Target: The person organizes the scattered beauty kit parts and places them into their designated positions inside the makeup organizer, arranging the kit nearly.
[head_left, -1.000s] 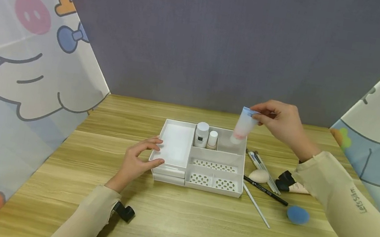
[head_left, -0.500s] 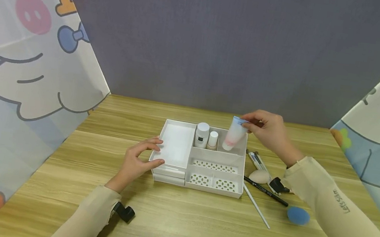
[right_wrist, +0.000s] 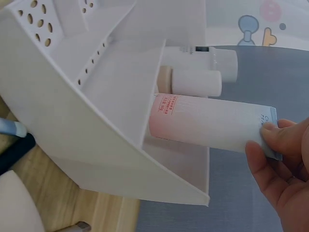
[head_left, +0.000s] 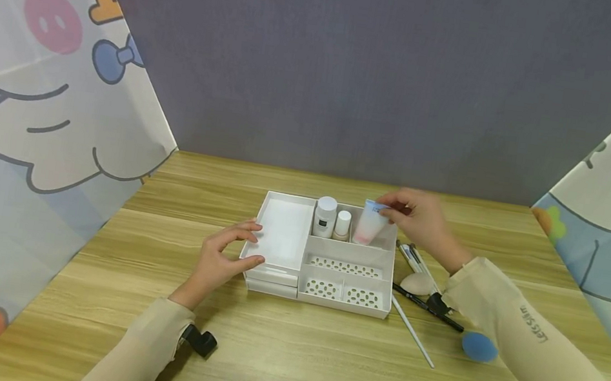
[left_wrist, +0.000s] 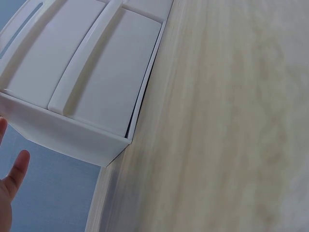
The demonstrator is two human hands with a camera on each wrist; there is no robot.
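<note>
Right hand has the tube pinched by its flat blue top; left hand, fingers spread, grips nothing at the white organizer; I'd straighten the tube up and mind the small bottle beside it; tube's whitish, pink low down, tilted, lower end inside the back-right compartment.

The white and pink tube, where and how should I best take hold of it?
Probably pinch the tube by its flat blue end, coming from above: it tilts in the organizer's rear right compartment, that end uppermost, where the right hand pinches it.
</note>
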